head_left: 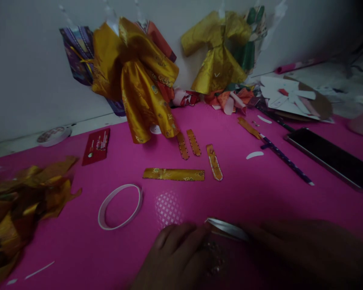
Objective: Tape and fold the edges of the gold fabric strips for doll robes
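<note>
My left hand (pixel 178 257) is closed at the bottom centre, its fingertips pinching a small brown-gold fabric piece (pixel 219 232). From the right, my right hand (pixel 305 245), dark and blurred, grips what looks like a pair of scissors (pixel 230 228); only the silver blade shows, lying along that piece with its tip near my left fingers. The handles are hidden. Ahead lie a long gold fabric strip (pixel 174 174), a tab with white edging (pixel 214 162) and two stitched tabs, one of them a brown tab (pixel 194 142).
A white ring (pixel 120 206), probably tape, lies left of centre. Gold fabric scraps (pixel 33 201) heap at far left, by a red card (pixel 96 146). Small gold garments (pixel 145 80) hang at the back wall. A purple-wrapped pen (pixel 286 159) and phone (pixel 332 157) lie right on the pink surface (pixel 87 249).
</note>
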